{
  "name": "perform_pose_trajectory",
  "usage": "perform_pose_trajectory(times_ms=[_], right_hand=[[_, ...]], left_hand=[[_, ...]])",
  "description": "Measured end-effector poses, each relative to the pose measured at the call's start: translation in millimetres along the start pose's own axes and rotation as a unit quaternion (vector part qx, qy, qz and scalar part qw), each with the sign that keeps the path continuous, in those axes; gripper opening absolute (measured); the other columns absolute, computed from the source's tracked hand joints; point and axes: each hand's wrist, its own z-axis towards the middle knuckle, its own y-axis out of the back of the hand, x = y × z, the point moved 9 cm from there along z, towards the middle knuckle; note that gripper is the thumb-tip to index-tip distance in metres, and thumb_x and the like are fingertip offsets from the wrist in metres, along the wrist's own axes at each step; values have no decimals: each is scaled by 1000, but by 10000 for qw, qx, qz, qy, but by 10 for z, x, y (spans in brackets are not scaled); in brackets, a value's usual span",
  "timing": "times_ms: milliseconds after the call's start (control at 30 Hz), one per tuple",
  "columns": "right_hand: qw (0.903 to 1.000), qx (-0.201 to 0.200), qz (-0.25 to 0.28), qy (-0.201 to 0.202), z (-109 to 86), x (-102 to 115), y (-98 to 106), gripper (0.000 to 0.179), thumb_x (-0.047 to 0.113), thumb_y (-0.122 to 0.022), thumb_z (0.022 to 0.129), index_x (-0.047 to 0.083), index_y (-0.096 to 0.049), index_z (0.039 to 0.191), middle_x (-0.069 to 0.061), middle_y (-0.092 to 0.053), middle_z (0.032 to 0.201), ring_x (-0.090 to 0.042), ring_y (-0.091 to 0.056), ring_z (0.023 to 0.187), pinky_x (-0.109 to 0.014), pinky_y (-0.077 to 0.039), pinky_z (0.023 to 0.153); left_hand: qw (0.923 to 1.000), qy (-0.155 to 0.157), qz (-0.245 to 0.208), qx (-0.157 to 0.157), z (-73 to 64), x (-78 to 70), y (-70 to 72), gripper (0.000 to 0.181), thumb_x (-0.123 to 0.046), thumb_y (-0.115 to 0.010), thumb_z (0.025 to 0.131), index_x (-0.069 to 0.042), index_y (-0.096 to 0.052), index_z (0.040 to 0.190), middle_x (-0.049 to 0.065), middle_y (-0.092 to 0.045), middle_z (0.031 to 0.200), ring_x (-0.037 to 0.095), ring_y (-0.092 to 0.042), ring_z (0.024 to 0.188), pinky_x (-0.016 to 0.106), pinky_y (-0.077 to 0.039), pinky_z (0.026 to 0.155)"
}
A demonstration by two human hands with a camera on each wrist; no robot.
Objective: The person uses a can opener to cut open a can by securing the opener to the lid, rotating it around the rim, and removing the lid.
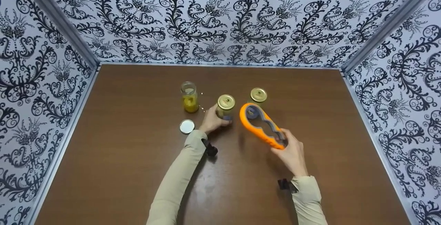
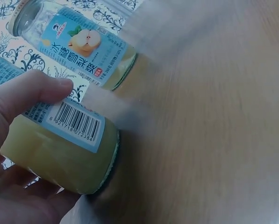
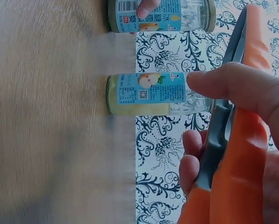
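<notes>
Left grip (image 1: 211,119) holds a jar (image 1: 226,106) (label (image 2: 77,123) partly covered).

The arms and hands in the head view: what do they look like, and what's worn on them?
They are a person's. The left hand and right hand are bare, without gloves. The left sleeve and right sleeve are long, pale beige and creased. Each wrist carries something small and black, its details too small to make out.

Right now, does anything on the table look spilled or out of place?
Small pale specks dot the table to the right of the open jar; they could be drips, though they're too small to tell.
</notes>
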Motion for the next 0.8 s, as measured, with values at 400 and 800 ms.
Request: perform_pose_trajectory(times_ms=[400, 800], right_hand=[[9974, -120, -105, 709, 84, 223, 30, 62, 0, -81, 64, -5, -58, 121, -22, -64, 109, -38, -60, 95, -49, -32, 87], [9934, -130, -147, 1131, 148, 479, 15, 60, -1, -83, 59, -3, -61, 115, -17, -66, 100, -35, -58, 90, -46, -31, 83]], left_hand=[[9989, -58, -468, 31, -148, -4, 35, 54, 7, -82, 62, 4, -60, 111, 14, -66, 103, 27, -60, 97, 36, -48, 88], [9993, -311, -101, 173, -328, -104, -17, 63, 0, -85, 63, 2, -59, 120, 12, -67, 109, 24, -61, 99, 35, -48, 89]])
